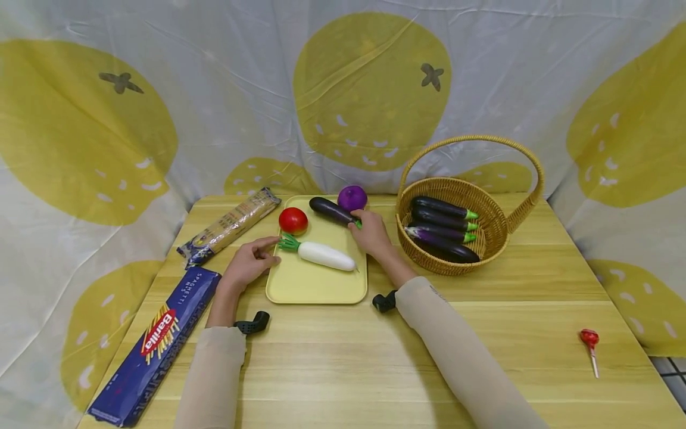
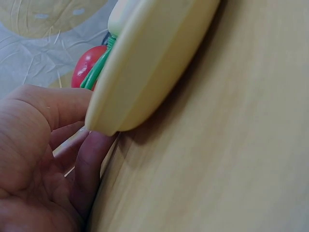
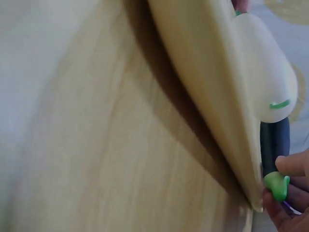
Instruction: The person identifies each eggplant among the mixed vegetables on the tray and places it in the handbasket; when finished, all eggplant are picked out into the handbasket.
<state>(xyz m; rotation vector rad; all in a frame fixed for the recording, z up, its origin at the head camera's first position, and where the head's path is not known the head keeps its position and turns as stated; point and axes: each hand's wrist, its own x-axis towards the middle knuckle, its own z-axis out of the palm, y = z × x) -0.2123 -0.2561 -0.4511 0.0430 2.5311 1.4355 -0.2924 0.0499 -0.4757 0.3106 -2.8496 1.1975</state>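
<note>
On a pale yellow tray (image 1: 300,289) lie a white radish (image 1: 326,256) with green leaves, a red tomato (image 1: 293,220), a dark eggplant (image 1: 328,209) and a round purple vegetable (image 1: 352,198) at the far right corner. My right hand (image 1: 371,232) pinches the eggplant by its green stem end (image 3: 276,185). At the tray's left edge, my left hand (image 1: 248,262) grips the rim, fingers above and below it in the left wrist view. One of its fingertips is close to the radish leaves (image 2: 99,67); whether it touches them I cannot tell.
Right of the tray stands a wicker basket (image 1: 442,268) with a tall handle, holding several eggplants (image 1: 436,217). A blue spaghetti box (image 1: 155,345) and a clear pasta packet (image 1: 233,223) lie on the left. A red lollipop (image 1: 589,339) is far right.
</note>
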